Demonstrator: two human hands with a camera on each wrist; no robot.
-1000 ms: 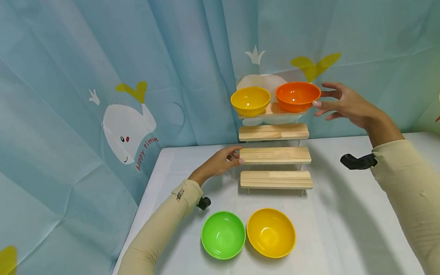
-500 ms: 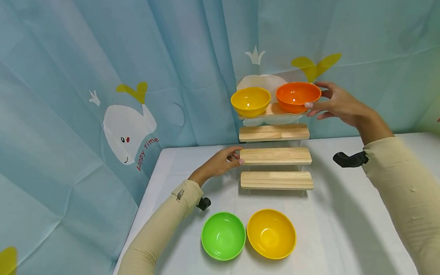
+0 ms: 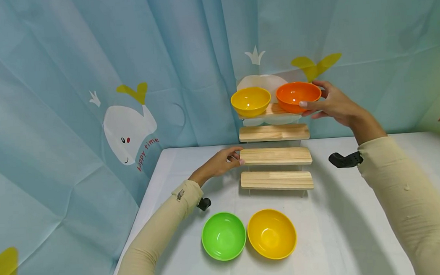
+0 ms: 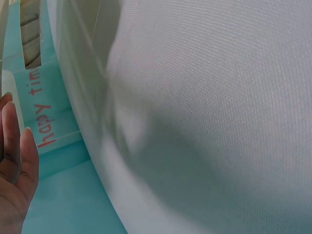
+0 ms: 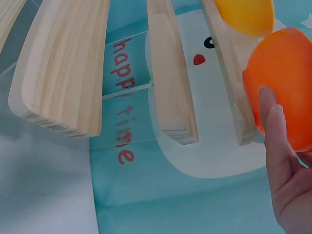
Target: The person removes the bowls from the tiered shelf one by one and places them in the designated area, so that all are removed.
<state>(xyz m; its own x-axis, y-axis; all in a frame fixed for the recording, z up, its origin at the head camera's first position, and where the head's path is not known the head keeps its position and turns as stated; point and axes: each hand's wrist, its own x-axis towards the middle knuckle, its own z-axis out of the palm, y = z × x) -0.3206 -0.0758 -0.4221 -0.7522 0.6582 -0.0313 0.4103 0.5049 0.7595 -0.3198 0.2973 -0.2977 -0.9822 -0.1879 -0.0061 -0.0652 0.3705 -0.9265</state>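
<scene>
In the head view, the right hand [image 3: 335, 105] grips the orange bowl [image 3: 297, 98] by its three-o'clock side on the top step of the wooden rack [image 3: 275, 156]; a yellow bowl [image 3: 250, 103] stands at nine o'clock from it. The left hand [image 3: 218, 163] pinches the rack's nine-o'clock end. Toward six o'clock, a green bowl [image 3: 224, 237] and an amber bowl [image 3: 272, 234] rest on the surface [image 3: 332, 248].

The left wrist view shows that hand partly, at nine o'clock.

In the right wrist view, the orange bowl sits toward two o'clock.
</scene>
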